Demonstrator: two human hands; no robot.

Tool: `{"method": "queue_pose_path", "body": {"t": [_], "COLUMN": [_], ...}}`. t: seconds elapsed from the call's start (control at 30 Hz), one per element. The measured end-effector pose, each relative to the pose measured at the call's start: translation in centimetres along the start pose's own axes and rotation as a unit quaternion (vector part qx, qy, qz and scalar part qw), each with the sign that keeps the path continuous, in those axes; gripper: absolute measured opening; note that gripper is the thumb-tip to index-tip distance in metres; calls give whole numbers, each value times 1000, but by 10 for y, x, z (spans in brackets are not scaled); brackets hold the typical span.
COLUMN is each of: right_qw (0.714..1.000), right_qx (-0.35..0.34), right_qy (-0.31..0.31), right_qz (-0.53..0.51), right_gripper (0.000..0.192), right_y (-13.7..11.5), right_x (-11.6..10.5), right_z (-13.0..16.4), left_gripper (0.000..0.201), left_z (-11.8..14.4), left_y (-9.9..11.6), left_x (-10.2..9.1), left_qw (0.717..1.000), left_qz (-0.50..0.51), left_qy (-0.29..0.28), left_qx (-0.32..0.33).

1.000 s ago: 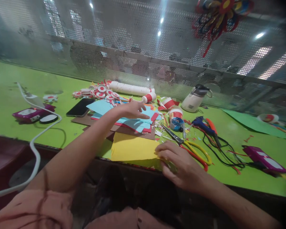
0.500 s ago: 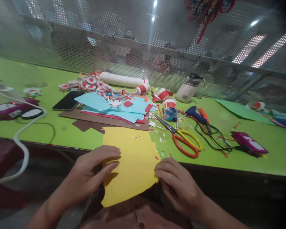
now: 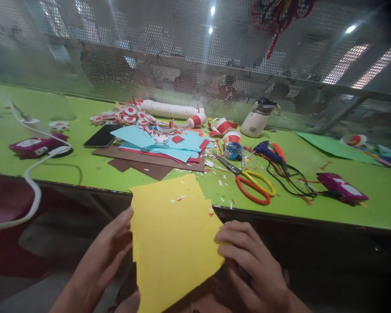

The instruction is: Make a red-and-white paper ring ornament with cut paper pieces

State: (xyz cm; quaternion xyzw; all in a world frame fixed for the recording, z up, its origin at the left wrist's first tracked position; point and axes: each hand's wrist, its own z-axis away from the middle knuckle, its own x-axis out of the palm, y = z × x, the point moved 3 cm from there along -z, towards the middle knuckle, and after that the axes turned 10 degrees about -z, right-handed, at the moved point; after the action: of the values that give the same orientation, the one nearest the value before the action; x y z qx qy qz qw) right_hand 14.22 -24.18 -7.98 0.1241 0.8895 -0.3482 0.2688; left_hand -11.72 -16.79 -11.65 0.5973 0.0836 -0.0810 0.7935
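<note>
Yellow paper (image 3: pixel 172 234) pulled nearer — left hand (image 3: pixel 101 261) | right hand (image 3: pixel 250 265) flanking

A green table (image 3: pixel 313 204) is stretching across the view, its dark front edge running along the near side. Behind it a perforated metal screen (image 3: pixel 169 65) is standing as a wall, and ceiling lights (image 3: pixel 345 65) are glinting in it. A red and blue paper ornament (image 3: pixel 280 13) is hanging at the top. Below the table, a dark red floor (image 3: pixel 6 217) is showing at left.

Red-yellow scissors (image 3: pixel 252 184), blue paper stack (image 3: pixel 156 143), black phone (image 3: pixel 101 136), white bottle (image 3: pixel 259 118)
</note>
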Motion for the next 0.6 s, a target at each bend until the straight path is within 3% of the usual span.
{"method": "queue_pose_path", "body": {"t": [0.07, 0.13, 0.33, 0.47, 0.57, 0.6], "right_qw": [999, 998, 992, 981, 965, 960], "right_qx": [14, 28, 55, 72, 97, 110], "right_qy": [19, 45, 95, 153, 200, 207], "right_qz": [24, 40, 60, 98, 140, 152], "right_gripper": [44, 41, 32, 30, 26, 25], "right_y": [2, 5, 15, 16, 19, 21], "right_x": [-5, -9, -10, -22, -28, -27], "right_z": [5, 9, 19, 39, 70, 82], "left_gripper": [38, 33, 36, 38, 38, 38], "left_z": [7, 12, 0, -1, 4, 8], "left_y": [0, 6, 26, 50, 73, 81], "left_x": [15, 29, 56, 82, 117, 131], "left_qw": [986, 965, 960, 953, 936, 913], "left_qz": [97, 164, 184, 139, -10, -78], "left_qy": [-122, -188, -209, -263, -312, -333], "left_qx": [-67, -82, -28, 56, 165, 221]}}
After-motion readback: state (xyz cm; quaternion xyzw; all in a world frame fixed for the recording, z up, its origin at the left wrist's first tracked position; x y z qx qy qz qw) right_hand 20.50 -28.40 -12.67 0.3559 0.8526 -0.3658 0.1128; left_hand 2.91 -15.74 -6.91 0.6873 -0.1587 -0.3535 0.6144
